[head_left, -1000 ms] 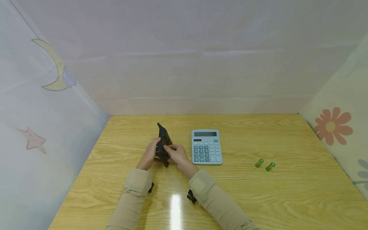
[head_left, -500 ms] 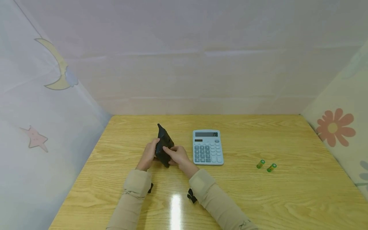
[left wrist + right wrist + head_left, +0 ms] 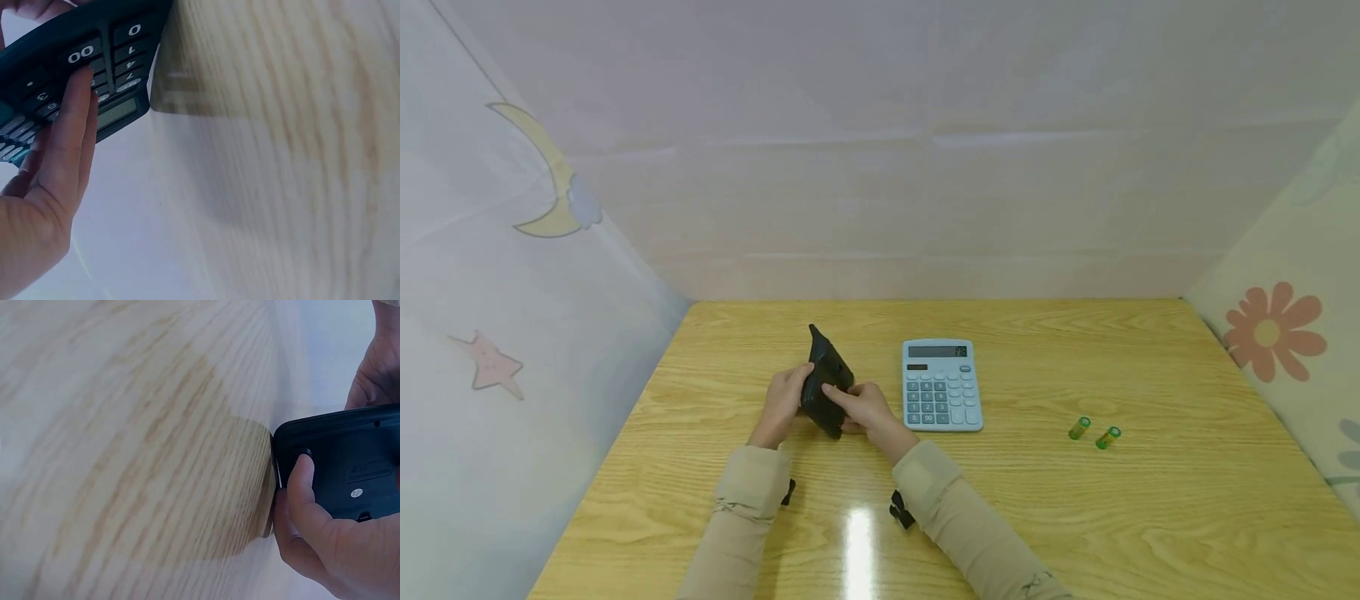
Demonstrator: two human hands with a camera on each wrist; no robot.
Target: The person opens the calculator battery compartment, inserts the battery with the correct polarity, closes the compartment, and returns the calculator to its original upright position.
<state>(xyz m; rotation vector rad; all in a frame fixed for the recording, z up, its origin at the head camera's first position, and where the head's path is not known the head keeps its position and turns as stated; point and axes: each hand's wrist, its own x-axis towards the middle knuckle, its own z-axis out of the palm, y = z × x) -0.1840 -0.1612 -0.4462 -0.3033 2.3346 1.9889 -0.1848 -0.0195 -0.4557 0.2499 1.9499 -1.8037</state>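
Note:
A black calculator (image 3: pixel 827 385) stands tilted on edge between my two hands, left of the middle of the table. In the left wrist view, my left hand (image 3: pixel 59 162) lays its fingers (image 3: pixel 74 119) across the calculator's keys; in the head view it grips the left edge (image 3: pixel 782 402). My right hand (image 3: pixel 865 408) pinches the near end. Its thumb (image 3: pixel 302 478) presses the back close to a small round foot, with the other fingers (image 3: pixel 289 534) round the edge. A small white round sticker (image 3: pixel 356 493) shows on the back.
A light blue calculator (image 3: pixel 955 367) lies face up right of my hands, digits on its display. Two green batteries (image 3: pixel 1079 428) stand farther right on the wooden table (image 3: pixel 1000 517). Fabric walls (image 3: pixel 880 200) close off the back and sides.
The black calculator has turned slightly, so more of its back faces the head camera. My left hand has shifted a little left and nearer. Both hands keep their hold.

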